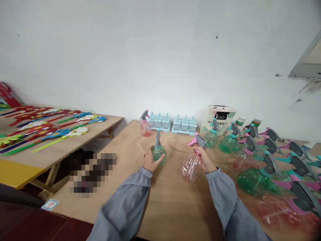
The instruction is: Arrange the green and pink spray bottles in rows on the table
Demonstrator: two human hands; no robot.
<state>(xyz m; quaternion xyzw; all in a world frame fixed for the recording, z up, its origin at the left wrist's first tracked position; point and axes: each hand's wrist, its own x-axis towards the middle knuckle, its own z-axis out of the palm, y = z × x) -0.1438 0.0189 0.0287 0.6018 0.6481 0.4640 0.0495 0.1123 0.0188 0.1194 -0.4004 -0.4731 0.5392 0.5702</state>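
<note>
My left hand [150,161] is wrapped around the body of a green spray bottle [159,153], which stands upright on the wooden table [173,207]. Its grey spray head with a turquoise tip points up. In my right hand [204,158] is a pink spray bottle [190,167], gripped at the neck under its grey and pink spray head. This bottle is tilted, and I cannot tell whether its base touches the table. Another pink spray bottle [145,129] stands at the back, beyond my left hand.
Several green and pink spray bottles [253,180] crowd the right side. Light blue ice-pop molds [184,124] and a printed box [217,118] line the wall. A second table [82,142] at left holds colourful hand-shaped sticks [75,132]. A blurred dark item [95,174] lies at left.
</note>
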